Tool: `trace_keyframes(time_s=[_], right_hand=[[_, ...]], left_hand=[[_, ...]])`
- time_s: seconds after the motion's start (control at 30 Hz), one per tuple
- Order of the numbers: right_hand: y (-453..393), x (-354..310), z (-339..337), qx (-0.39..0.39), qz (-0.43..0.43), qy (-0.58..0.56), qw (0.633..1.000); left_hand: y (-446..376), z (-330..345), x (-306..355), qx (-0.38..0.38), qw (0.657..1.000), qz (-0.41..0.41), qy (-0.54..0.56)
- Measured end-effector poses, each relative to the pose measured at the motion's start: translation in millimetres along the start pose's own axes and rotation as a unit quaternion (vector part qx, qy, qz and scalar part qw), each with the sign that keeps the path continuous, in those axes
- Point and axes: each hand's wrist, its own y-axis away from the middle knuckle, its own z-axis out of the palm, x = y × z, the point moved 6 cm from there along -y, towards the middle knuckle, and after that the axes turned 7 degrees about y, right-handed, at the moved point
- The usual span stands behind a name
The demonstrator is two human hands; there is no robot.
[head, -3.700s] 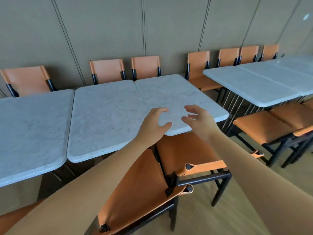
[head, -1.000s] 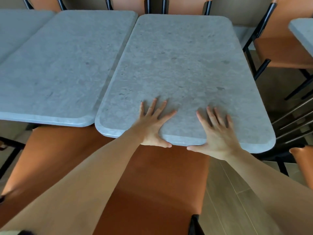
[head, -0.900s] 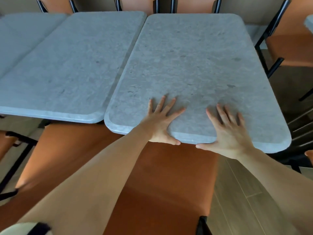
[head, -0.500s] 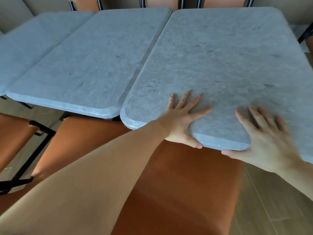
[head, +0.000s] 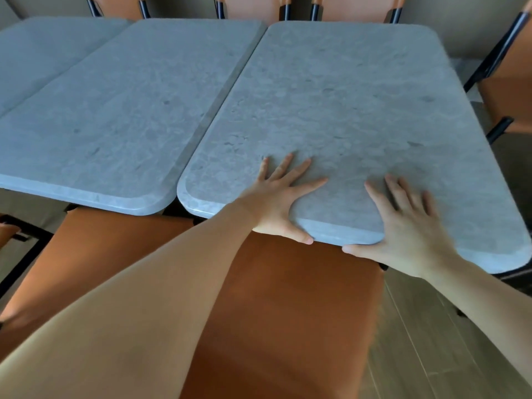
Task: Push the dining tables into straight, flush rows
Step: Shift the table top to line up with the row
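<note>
- Right counter [head: 354,110]: grey marble-look top with rounded corners, fills the middle and 1–3 o'clock part of the view; its near edge runs from about 8 o'clock of centre down toward 4 o'clock.
- Left hand [head: 276,203]: palm flat on the right counter's near edge, fingers [head: 283,168] straight and spread apart on the top, thumb hooked along the edge face pointing toward 4 o'clock. Holds nothing, just presses.
- Right hand [head: 408,226]: flat on the same near edge, just at 3 o'clock of the left hand; fingers straight, fanned apart, slightly blurred; thumb stretched toward 9 o'clock below the edge. Thumb tips of the two hands are near each other, not touching.
- Middle counter [head: 123,110]: same grey top, at 9–10 o'clock of the right counter. Long sides run side by side with a thin dark seam; touching or a hair apart, cannot tell. Its near edge sits a bit farther away than the right counter's near edge, so fronts are not level.
- Third counter [head: 43,50]: partly in view at 10 o'clock, beside the middle counter.
- Orange seat [head: 288,312]: under the forearms at 6 o'clock, tucked partly below the right counter's near edge.
- Orange chair backs [head: 250,7] with black posts line the far side at 12 o'clock; another chair [head: 509,90] at 3 o'clock.
- Wood-look floor [head: 417,355] at 5 o'clock.
</note>
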Motion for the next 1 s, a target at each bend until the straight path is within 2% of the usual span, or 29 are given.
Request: trace_keyframes(time_s=[0.27, 0.47, 0.77, 0.83, 0.9, 1.0], right_hand=[[16, -7, -28, -0.162, 0.035, -0.091, 0.982], [36, 3, -40, -0.209, 0.035, -0.151, 0.966], [32, 4, -51, -0.295, -0.018, -0.06, 0.954], [24, 5, -54, -0.308, -0.053, -0.028, 0.95], [10, 9, -61, -0.307, -0.089, -0.033, 0.947], [-19, 40, -59, -0.286, -0.109, -0.1, 0.947]], left_hand=[[5, -10, 8, -0.023, 0.999, -0.016, 0.02], [11, 2, 48, -0.049, 0.978, -0.186, 0.081], [25, -36, 79, -0.08, 0.95, -0.264, 0.148], [30, -29, 85, -0.068, 0.937, -0.298, 0.169], [32, -22, 92, -0.023, 0.911, -0.342, 0.228], [30, -5, 108, 0.112, 0.833, -0.433, 0.325]])
